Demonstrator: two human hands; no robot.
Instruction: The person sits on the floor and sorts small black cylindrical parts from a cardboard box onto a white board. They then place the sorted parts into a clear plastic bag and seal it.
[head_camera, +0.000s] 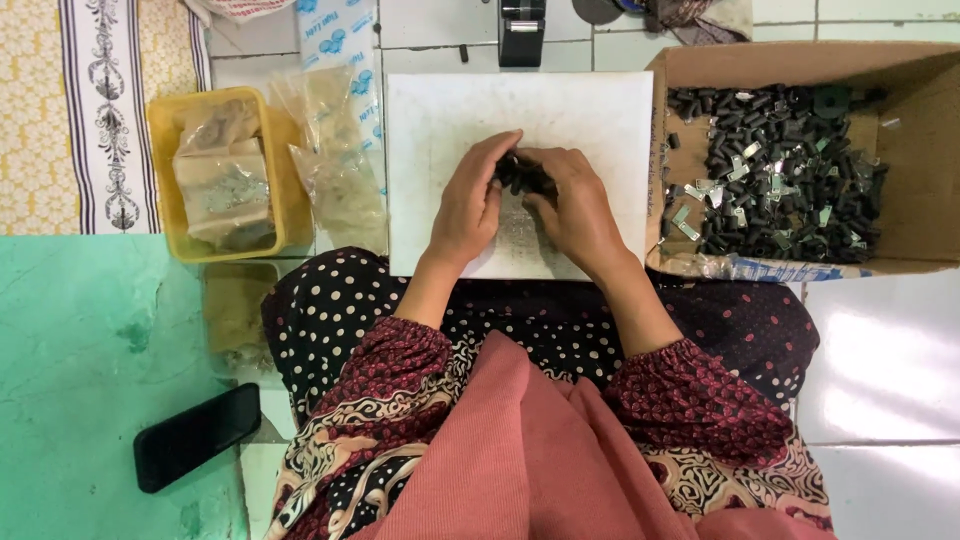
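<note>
The room is evenly and fairly brightly lit, soft light with no hard beams. The white board (520, 130) in the middle reads almost washed out, and the pale floor tiles (885, 360) near right carry a broad whitish sheen of glare (the brightest patch in view). Shadows are faint: a soft one under the left hand (468, 205) and right hand (575, 210) where they meet, and a deeper one inside the cardboard box (915, 150) along its far wall. The picture is a little soft overall; the small dark parts between the hands blur into one mass, and the plastic bags (335, 160) on the left glint dully. Straight tile lines bend slightly toward the edges.
</note>
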